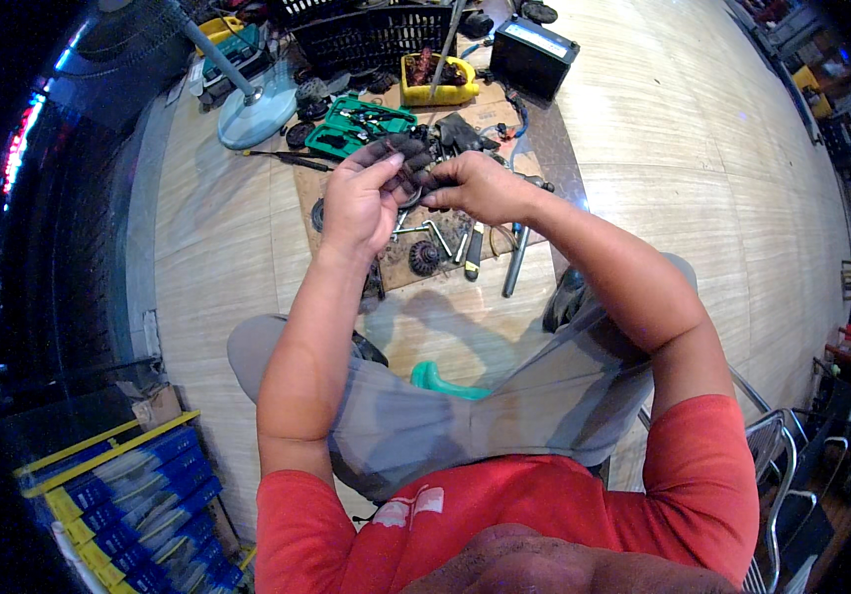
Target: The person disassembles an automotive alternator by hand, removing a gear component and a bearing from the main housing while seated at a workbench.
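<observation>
Left grip [361,203] beside right grip [490,186], pale-labelled black box [527,65] beyond

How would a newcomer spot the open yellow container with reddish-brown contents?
Find the black crate at the top. Just below its right end sits the yellow container. Its yellow walls and reddish-brown contents set it apart from the black box to its right.

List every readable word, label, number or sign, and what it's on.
None legible.
Red shirt: white chest print, too blurred.
Black box: pale label on top, too small.
Blue-and-yellow stack, lower left: small pale marks, too small to tell if they are text.
</observation>
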A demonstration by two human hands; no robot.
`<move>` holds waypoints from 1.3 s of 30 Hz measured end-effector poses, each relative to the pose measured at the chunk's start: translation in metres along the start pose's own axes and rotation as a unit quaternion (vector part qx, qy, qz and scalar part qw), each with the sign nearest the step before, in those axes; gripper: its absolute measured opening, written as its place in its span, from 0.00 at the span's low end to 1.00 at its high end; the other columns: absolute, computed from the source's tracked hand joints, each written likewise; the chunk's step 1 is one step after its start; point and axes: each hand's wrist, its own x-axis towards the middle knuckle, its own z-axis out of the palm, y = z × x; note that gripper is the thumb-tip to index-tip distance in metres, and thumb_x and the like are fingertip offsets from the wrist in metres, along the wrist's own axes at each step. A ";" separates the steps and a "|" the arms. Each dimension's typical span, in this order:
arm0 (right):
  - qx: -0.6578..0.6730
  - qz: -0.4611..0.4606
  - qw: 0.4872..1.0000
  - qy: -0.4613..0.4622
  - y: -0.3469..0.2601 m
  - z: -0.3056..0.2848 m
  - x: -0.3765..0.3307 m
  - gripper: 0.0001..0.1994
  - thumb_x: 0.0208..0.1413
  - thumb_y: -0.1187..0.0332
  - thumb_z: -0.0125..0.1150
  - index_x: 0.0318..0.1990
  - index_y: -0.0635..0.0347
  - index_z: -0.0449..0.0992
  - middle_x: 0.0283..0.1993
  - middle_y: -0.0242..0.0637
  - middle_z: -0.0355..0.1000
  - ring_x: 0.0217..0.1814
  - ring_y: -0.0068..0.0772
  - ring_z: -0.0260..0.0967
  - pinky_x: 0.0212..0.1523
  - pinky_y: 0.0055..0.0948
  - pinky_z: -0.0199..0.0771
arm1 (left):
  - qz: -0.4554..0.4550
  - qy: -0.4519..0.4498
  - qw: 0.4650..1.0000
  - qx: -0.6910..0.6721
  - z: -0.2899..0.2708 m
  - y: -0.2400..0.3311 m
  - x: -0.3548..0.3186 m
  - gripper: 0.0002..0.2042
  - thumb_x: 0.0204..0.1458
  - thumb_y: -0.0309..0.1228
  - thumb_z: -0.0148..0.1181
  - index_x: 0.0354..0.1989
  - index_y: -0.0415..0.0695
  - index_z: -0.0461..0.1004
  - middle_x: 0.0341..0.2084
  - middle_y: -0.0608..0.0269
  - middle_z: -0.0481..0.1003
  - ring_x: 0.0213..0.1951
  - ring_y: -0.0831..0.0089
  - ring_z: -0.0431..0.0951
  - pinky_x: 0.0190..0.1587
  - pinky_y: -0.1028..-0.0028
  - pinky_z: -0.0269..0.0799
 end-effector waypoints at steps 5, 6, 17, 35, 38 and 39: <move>-0.159 -0.024 0.986 -0.037 -0.012 -0.021 -0.003 0.10 0.47 0.64 0.64 0.36 0.57 0.77 0.31 0.49 0.74 0.35 0.54 0.71 0.37 0.44 0.70 | -0.106 -0.065 0.986 0.112 0.010 0.006 -0.008 0.11 0.53 0.18 0.50 0.44 0.32 0.71 0.38 0.52 0.77 0.37 0.64 0.80 0.40 0.67 0.78; -0.196 -0.030 0.980 -0.025 -0.009 -0.024 -0.005 0.09 0.47 0.65 0.64 0.35 0.57 0.77 0.30 0.49 0.74 0.35 0.54 0.71 0.37 0.45 0.69 | -0.123 -0.071 0.980 0.138 0.014 0.007 -0.009 0.11 0.52 0.18 0.50 0.44 0.32 0.72 0.37 0.52 0.77 0.37 0.64 0.80 0.40 0.68 0.78; -0.274 -0.031 0.957 0.085 -0.022 -0.040 -0.006 0.10 0.49 0.64 0.63 0.34 0.61 0.76 0.30 0.50 0.72 0.35 0.53 0.70 0.35 0.43 0.69 | -0.111 -0.019 0.918 0.380 0.020 -0.007 -0.013 0.13 0.50 0.17 0.51 0.45 0.31 0.73 0.35 0.57 0.78 0.35 0.74 0.78 0.38 0.78 0.75; -0.042 0.027 0.994 0.100 -0.022 0.013 -0.010 0.12 0.49 0.62 0.62 0.35 0.61 0.78 0.31 0.52 0.74 0.36 0.54 0.72 0.38 0.44 0.72 | 0.061 0.046 0.997 0.029 0.008 -0.014 -0.002 0.11 0.58 0.20 0.47 0.48 0.33 0.67 0.42 0.49 0.74 0.45 0.61 0.77 0.48 0.66 0.75; -0.049 0.025 0.994 0.092 -0.019 0.015 -0.009 0.09 0.53 0.68 0.60 0.37 0.66 0.76 0.25 0.47 0.73 0.26 0.30 0.69 0.32 0.34 0.70 | 0.057 0.062 0.996 0.026 0.006 -0.012 -0.001 0.10 0.57 0.19 0.47 0.47 0.33 0.67 0.41 0.48 0.74 0.44 0.60 0.77 0.47 0.66 0.76; -0.041 0.029 0.995 0.088 -0.018 0.015 -0.009 0.09 0.53 0.69 0.60 0.37 0.67 0.76 0.25 0.47 0.73 0.26 0.29 0.68 0.32 0.34 0.70 | 0.058 0.062 0.996 0.025 0.005 -0.013 0.000 0.10 0.57 0.19 0.47 0.47 0.33 0.67 0.41 0.48 0.74 0.43 0.60 0.77 0.47 0.66 0.76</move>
